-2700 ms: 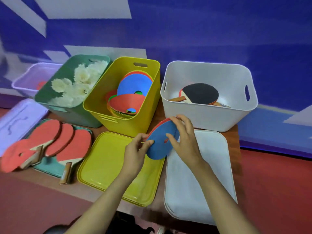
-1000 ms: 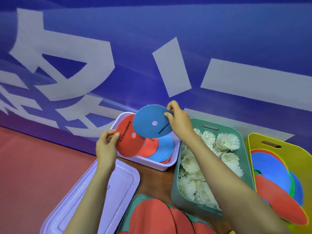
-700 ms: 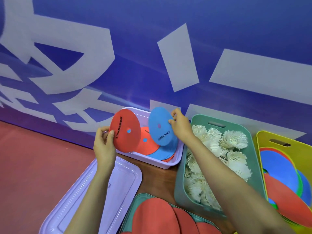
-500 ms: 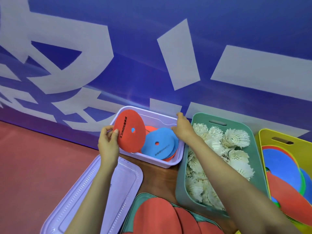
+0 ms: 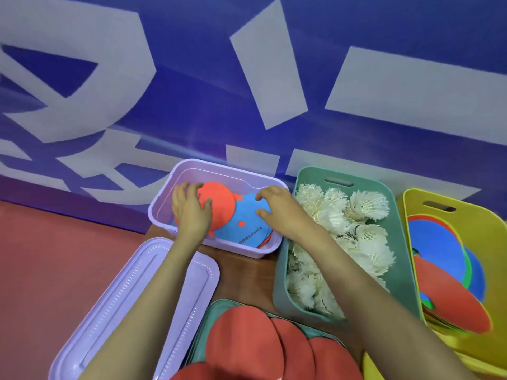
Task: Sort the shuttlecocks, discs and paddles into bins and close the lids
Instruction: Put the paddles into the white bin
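Both my hands are inside the purple bin (image 5: 192,167) at the back of the table. My left hand (image 5: 190,211) lies with spread fingers on a red disc (image 5: 220,207) that sits on the pile. My right hand (image 5: 277,208) rests on the blue disc (image 5: 247,223) beside it, fingers loosely bent with thumb and fingertips on its surface. More discs lie underneath. The green bin (image 5: 400,259) to the right is full of white shuttlecocks (image 5: 367,237). Red paddles (image 5: 263,344) lie on a green lid at the bottom.
The purple lid (image 5: 109,311) lies flat in front of the purple bin. A yellow bin (image 5: 491,231) at the right edge holds large blue, red and green discs. A blue wall with white shapes stands close behind the bins. Red floor lies to the left.
The blue disc left my right hand and landed in the purple bin. My left hand brought the red disc down onto the pile. Both hands now rest on the discs.
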A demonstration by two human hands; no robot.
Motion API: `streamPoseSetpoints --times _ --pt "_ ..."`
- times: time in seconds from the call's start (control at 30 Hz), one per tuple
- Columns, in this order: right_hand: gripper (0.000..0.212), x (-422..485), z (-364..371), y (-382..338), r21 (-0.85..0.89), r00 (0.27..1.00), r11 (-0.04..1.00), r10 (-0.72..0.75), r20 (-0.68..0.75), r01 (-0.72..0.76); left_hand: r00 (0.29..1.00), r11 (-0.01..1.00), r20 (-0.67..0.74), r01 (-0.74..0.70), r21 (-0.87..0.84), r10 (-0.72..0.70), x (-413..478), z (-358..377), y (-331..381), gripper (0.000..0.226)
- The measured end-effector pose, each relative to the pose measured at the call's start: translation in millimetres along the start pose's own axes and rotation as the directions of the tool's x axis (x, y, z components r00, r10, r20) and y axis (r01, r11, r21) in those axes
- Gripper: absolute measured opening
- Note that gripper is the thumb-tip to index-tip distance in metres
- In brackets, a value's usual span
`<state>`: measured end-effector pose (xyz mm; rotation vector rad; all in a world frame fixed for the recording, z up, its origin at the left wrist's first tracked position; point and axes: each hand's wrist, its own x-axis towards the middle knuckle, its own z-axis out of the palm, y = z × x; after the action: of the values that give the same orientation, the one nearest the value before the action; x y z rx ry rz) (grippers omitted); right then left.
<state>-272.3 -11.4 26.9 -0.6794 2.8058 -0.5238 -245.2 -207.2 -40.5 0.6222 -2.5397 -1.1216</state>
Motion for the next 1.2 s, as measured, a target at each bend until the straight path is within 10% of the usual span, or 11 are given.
streamPoseSetpoints --times 0.23,0.57,0.8,1.2 --pt "0.03 -46 2 -18 -0.011 0.973 0.981 -0.195 -0.122 0.195 0.98 0.978 -0.007 -0.199 -0.066 0.199 -96 -10 7 0.037" --pt "0.023 -187 60 -23 0.008 0.822 0.865 -0.475 -0.315 0.502 0.974 0.999 0.226 0.032 -0.009 -0.029 -233 -17 -46 0.033" --pt "0.034 -245 118 14 0.089 1.0 0.996 -0.021 0.021 0.019 0.862 0.948 0.396 0.271 0.168 -0.317 -300 -19 -50 0.047" --pt "0.047 -297 155 40 0.0 0.92 0.945 0.32 0.225 -0.328 0.843 0.918 0.417 0.2 0.342 -0.339 -370 11 -12 0.059"
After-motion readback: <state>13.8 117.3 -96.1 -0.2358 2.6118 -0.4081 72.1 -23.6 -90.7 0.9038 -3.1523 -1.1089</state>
